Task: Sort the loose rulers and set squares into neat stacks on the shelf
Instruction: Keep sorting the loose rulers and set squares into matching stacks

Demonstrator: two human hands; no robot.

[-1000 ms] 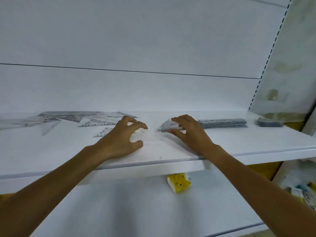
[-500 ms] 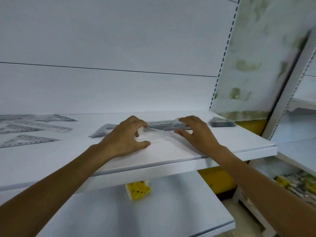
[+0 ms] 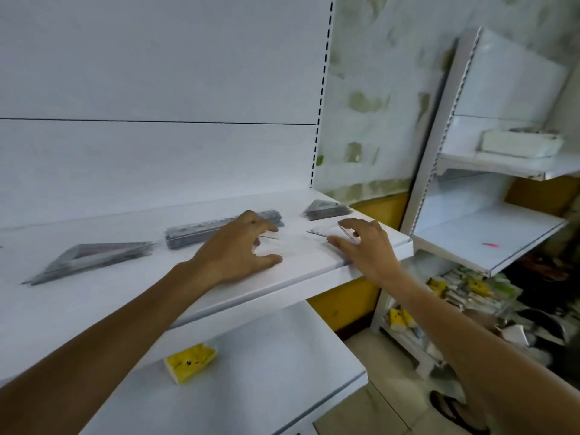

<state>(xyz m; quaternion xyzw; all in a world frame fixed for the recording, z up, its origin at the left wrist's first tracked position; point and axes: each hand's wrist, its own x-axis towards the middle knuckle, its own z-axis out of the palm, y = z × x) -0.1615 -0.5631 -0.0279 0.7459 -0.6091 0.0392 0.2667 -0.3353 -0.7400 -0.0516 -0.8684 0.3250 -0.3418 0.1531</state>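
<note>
At the right end of the white metal shelf (image 3: 301, 270), right hand (image 3: 365, 246) pinches a clear plastic set square (image 3: 317, 234); left hand (image 3: 235, 251) touches it with curled fingers, grip unclear. Stacking step: next, likely align it onto the grey set-square stack (image 3: 326, 210) at the shelf's back.

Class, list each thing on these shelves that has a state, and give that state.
clear set square, pinched at its right end
right hand, pinching it
left hand, curled at its other end, grip unclear
ruler stack, neat, flat
left set square stack, slightly fanned
corner stack, flat
</note>
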